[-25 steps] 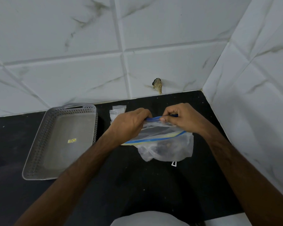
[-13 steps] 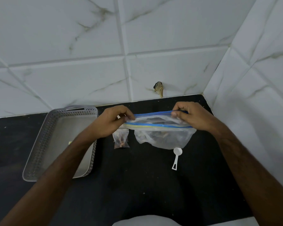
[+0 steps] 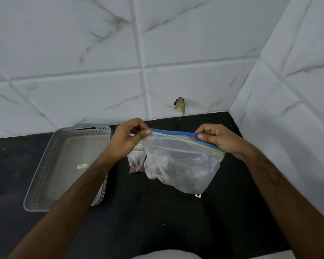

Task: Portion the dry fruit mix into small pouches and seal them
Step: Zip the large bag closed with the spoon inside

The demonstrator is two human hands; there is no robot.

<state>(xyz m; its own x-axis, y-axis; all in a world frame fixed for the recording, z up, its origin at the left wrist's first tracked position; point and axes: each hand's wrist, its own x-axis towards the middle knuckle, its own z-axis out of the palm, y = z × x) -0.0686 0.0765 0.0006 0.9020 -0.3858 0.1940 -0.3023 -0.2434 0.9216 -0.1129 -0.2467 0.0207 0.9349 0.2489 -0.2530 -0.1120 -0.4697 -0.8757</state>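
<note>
Pinching the blue-and-yellow zip strip of the clear plastic bag of dry fruit mix (image 3: 181, 161) at both ends, left hand (image 3: 128, 137) at nine o'clock and right hand (image 3: 218, 139) at three, the person holds it above the black counter (image 3: 157, 221), where a slipping pinch could, I judge, drop the bag and spill it.

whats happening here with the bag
A person holds a large zip bag of dry fruit mix above the black counter, the left hand and right hand each pinching an end of its blue zip strip. A small filled pouch lies behind it, beside the grey tray. Whether the zip is closed is unclear.
</note>
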